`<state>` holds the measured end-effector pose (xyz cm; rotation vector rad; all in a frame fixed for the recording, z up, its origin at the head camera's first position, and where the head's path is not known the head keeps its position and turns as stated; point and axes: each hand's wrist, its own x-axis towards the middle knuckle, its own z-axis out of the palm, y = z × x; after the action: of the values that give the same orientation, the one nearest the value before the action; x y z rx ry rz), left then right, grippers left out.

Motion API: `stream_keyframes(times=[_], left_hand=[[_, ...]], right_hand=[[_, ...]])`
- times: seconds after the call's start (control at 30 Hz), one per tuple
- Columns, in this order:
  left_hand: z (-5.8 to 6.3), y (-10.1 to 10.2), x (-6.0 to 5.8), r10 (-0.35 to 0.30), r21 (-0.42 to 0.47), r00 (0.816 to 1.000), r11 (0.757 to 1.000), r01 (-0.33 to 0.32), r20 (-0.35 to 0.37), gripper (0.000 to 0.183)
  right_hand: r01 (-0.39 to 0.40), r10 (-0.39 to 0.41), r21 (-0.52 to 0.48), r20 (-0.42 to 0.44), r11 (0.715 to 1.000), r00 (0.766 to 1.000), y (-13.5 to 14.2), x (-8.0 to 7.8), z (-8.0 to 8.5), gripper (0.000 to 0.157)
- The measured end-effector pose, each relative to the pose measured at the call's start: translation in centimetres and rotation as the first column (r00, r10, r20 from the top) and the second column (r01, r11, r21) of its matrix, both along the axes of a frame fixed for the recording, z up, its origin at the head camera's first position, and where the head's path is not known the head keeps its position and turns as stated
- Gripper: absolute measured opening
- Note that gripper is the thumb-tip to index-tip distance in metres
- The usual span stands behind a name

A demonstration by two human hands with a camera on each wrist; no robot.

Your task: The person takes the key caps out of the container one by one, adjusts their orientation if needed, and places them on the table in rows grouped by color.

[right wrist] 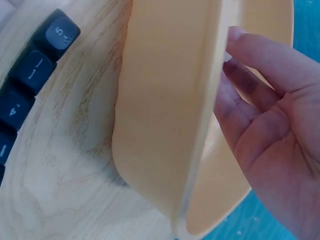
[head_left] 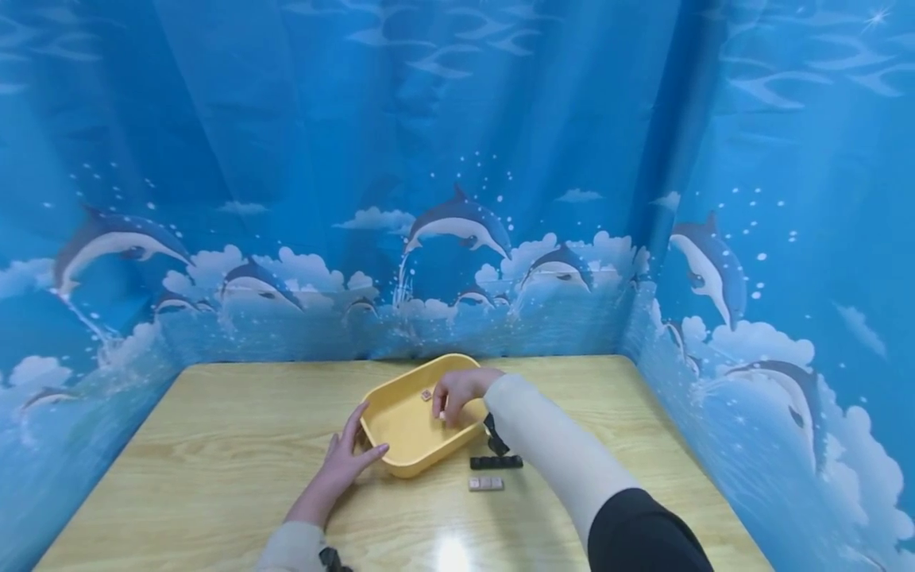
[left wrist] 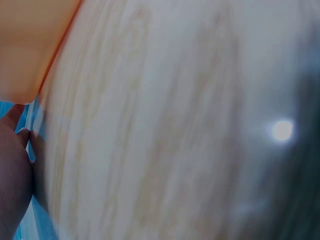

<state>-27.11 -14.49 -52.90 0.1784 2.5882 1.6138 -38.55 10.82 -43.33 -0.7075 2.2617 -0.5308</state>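
A yellow plastic bin [head_left: 400, 417] sits at the far middle of the table. My left hand [head_left: 345, 459] rests against its left side, thumb and fingers spread straight along the rim; in the left wrist view only part of that hand [left wrist: 14, 175] shows, by the bin's corner. My right hand [head_left: 461, 391] reaches into the bin and pinches a small pale keycap [right wrist: 227, 57], mostly hidden by the fingertips. Another pinkish keycap [head_left: 426, 395] lies on the bin's floor, left of the right hand.
In front of the bin, a row of black keycaps [head_left: 496, 462] lies on the wooden table [head_left: 236, 445]. Nearer to me is a short row of pale pinkish keycaps [head_left: 486, 483]. A blue dolphin-print curtain [head_left: 300, 183] stands behind and beside the table.
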Motion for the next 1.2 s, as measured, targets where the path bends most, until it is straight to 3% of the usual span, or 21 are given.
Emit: stream_keyframes(times=[0.2,0.47,0.8,0.97,1.2], left_hand=[[0.0,-0.2,0.1,0.004,0.004,1.000,1.000,-0.004,0.014,0.089],[-0.1,-0.2,0.3,0.003,-0.008,1.000,1.000,-0.003,0.000,0.089],[-0.6,-0.1,-0.3,-0.017,-0.006,0.998,1.000,0.016,-0.062,0.089],[-0.6,0.0,-0.5,-0.023,0.008,0.997,1.000,0.023,-0.074,0.089],[-0.4,0.0,-0.5,-0.014,0.012,0.999,1.000,0.015,-0.032,0.092]], right_hand=[[-0.051,0.053,-0.053,0.032,0.997,0.998,0.6,0.3,0.7,0.018],[-0.013,0.028,-0.167,0.088,0.986,0.996,2.4,1.1,1.6,0.023],[-0.013,0.019,-0.218,0.027,0.976,0.999,5.4,2.8,2.5,0.019],[0.006,0.006,-0.264,0.045,0.965,0.999,6.6,4.0,2.5,0.020],[0.016,-0.005,-0.298,0.038,0.954,0.999,8.3,6.1,2.2,0.019]])
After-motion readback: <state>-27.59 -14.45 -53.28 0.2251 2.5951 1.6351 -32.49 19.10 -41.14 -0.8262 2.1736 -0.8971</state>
